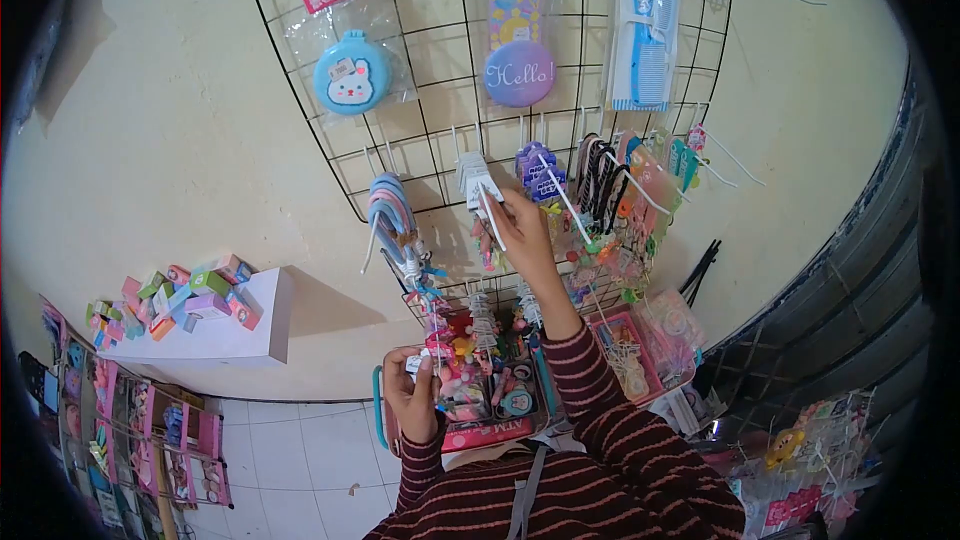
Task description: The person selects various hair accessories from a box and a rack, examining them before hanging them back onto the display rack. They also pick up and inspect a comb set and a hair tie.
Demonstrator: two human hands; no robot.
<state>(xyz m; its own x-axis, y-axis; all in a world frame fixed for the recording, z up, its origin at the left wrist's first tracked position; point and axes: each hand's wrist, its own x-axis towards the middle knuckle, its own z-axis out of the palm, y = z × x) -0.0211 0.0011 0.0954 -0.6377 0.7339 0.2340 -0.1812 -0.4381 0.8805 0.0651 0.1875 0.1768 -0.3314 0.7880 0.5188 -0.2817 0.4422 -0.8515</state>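
My right hand (pixel 523 230) is raised to a wire grid rack (pixel 425 110) on the wall. Its fingers are closed at the front of a stack of white cards (pixel 478 180) that hangs on a white hook, with small colourful pieces dangling below. Lower down, my left hand (pixel 408 395) pinches a small white card (pixel 415 364), close to some pink hanging trinkets (pixel 437 335). To the left of the stack hang pastel blue and pink hair bands (pixel 390 205). Purple cards (pixel 540 170) and black hair ties (pixel 598 180) hang to its right.
Higher on the rack are a blue round case (pixel 352 73), a purple "Hello!" case (pixel 520 73) and a blue comb set (pixel 642 40). A white wall shelf (pixel 255 325) holds small boxes. Beneath my hands stands a basket (pixel 380 410) of trinkets. White hooks (pixel 650 192) stick out.
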